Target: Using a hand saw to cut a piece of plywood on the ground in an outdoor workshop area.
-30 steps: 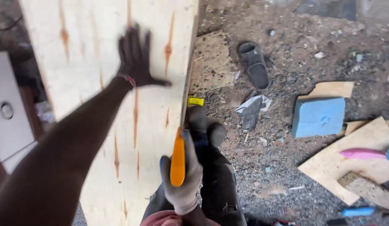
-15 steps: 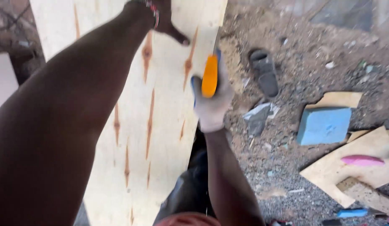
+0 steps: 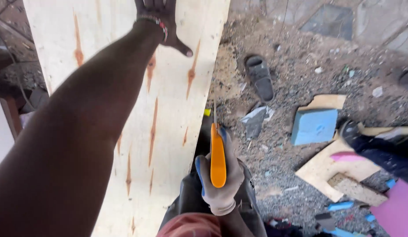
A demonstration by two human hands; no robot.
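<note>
Right grip (image 3: pixel 219 177) closed on one orange-handled saw (image 3: pixel 217 159), left hand (image 3: pixel 162 19) flat on one plywood sheet (image 3: pixel 107 57)

Plywood sheet (image 3: pixel 125 114) blocks left; right open above dirt, cluttered by sandal (image 3: pixel 259 77), blue foam block (image 3: pixel 314 126).

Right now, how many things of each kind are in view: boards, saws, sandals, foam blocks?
Plywood sheet: 1, under the left hand
Orange-handled saw: 1, in the gloved right hand
Sandal: 1
Blue foam block: 1
Total: 4
</note>
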